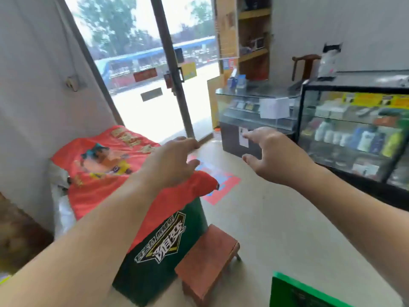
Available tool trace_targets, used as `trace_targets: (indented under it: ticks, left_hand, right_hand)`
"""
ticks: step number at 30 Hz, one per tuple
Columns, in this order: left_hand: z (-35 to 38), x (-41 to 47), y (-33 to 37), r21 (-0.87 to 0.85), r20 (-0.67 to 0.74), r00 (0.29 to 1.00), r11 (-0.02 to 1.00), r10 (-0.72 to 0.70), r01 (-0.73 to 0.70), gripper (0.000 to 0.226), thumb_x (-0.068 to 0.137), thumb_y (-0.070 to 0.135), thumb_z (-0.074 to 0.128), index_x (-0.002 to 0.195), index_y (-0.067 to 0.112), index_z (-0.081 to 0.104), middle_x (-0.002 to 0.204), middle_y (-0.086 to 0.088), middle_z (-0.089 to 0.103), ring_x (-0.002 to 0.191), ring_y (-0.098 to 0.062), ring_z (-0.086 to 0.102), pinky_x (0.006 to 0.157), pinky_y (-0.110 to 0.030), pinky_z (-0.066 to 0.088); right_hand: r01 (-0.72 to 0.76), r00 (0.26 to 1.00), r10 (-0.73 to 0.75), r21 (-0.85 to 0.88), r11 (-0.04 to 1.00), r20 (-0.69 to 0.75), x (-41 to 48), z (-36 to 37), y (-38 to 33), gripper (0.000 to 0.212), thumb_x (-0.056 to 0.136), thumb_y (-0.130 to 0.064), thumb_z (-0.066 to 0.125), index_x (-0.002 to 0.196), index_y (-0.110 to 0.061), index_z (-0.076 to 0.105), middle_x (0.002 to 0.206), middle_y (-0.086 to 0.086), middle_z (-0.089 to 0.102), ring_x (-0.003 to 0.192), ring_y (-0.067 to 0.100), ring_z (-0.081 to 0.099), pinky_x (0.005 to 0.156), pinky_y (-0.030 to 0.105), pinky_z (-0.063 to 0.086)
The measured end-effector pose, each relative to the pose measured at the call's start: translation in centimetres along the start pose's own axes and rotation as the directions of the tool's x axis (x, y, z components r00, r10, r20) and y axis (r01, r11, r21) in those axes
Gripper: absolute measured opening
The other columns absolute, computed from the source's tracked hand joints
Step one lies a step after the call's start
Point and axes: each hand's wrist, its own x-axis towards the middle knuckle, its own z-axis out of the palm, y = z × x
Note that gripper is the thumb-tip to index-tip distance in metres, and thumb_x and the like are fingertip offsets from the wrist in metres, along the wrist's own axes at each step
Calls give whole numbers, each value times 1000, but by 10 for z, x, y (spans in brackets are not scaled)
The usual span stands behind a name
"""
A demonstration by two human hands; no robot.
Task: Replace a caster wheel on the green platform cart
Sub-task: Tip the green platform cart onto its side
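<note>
Head view: left hand (pixel 174 162) and right hand (pixel 271 155) are held out mid-air, fingers relaxed, gripping nothing. Green platform cart (pixel 296 291), apparently, lies at lower right edge; no wheel visible. Probable step: approach. Next calls for reaching its underside.

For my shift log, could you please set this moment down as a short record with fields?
place: shop interior, glass door ahead, glass display case on the right
left hand: open, holds nothing, raised over the red cloth; contact unclear
right hand: open, fingers spread, holds nothing, in the air
green cart: only a green corner shows at the bottom edge, underside hidden
brown stool: stands close beside the draped cloth
task state: no part or tool in either hand
</note>
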Motion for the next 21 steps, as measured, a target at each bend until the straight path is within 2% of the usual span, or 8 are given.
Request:
trace_targets:
  ticks: [4,7,10,13,16,21]
  left_hand:
    - [30,63,-3,-75,77,959,961,272,-267,41,99,35,65,139,29,59,142,4,60,123,-25,61,102,-45,50]
    - [46,98,32,-124,108,880,885,462,-449,40,100,36,63,139,27,57,138,2,60,127,-27,58,105,-46,48]
    - [56,115,83,-196,98,804,804,586,-562,42,101,36,62,141,27,56,140,3,58,127,-26,58,105,-45,48]
    - [65,120,131,-222,69,740,733,669,-643,42,101,38,61,142,30,54,139,5,58,125,-25,59,102,-46,51]
    - [72,121,169,-235,64,704,696,708,-679,42,102,40,60,142,30,53,140,4,58,122,-25,60,98,-45,53]
    - [83,123,206,-240,93,650,651,754,-720,46,103,40,60,147,28,52,148,3,55,130,-25,58,105,-45,51]
  right_hand:
    - [-281,960,280,-56,958,-28,-19,11,0,58,94,-33,66,148,-23,48,152,6,46,139,23,44,113,36,38]
    - [-454,891,445,-119,883,-95,-43,-2,5,58,94,-34,63,149,-25,46,152,4,45,138,23,44,112,36,38]
    - [-586,808,555,-163,794,-199,-68,-26,17,57,95,-36,61,149,-25,46,152,2,45,137,23,46,111,41,42]
    - [-666,743,615,-198,720,-262,-90,-45,36,57,95,-38,60,149,-26,45,151,1,45,134,24,48,104,42,48]
    - [-708,705,652,-219,671,-280,-108,-57,57,57,95,-38,59,149,-25,45,151,3,45,134,26,49,102,43,50]
    - [-753,655,688,-207,624,-311,-125,-67,78,57,94,-38,61,148,-24,47,149,3,48,133,27,50,102,46,50]
